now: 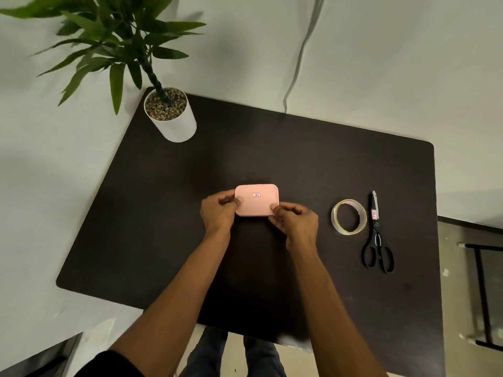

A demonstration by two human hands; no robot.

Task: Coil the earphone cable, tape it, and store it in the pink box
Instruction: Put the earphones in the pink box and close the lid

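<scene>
Pink box [256,200] gripped at both ends, left hand [217,212], right hand [296,220], dark table [313,159]

Pink box [256,200] lies flat at the table's middle, lid shut; small label on top.

Pink box [256,200]: plain pale pink, small sticker on top with red border, blue mark inside. Table [272,148]: very dark brown, near black, no pattern. Tape roll [349,217]: clear, yellowish tint, whitish inner ring. Scissors [376,235]: black handles, silver blade tip, red-bordered sticker with blue print. Plant pot [174,123]: plain white, filled with mottled brown-tan pebbles. Plant [114,39]: green leaves, dark green stem. Wall [381,50]: off-white. Sleeve [109,363] at lower left: black. Trousers [231,357] below table edge: dark blue.
</scene>
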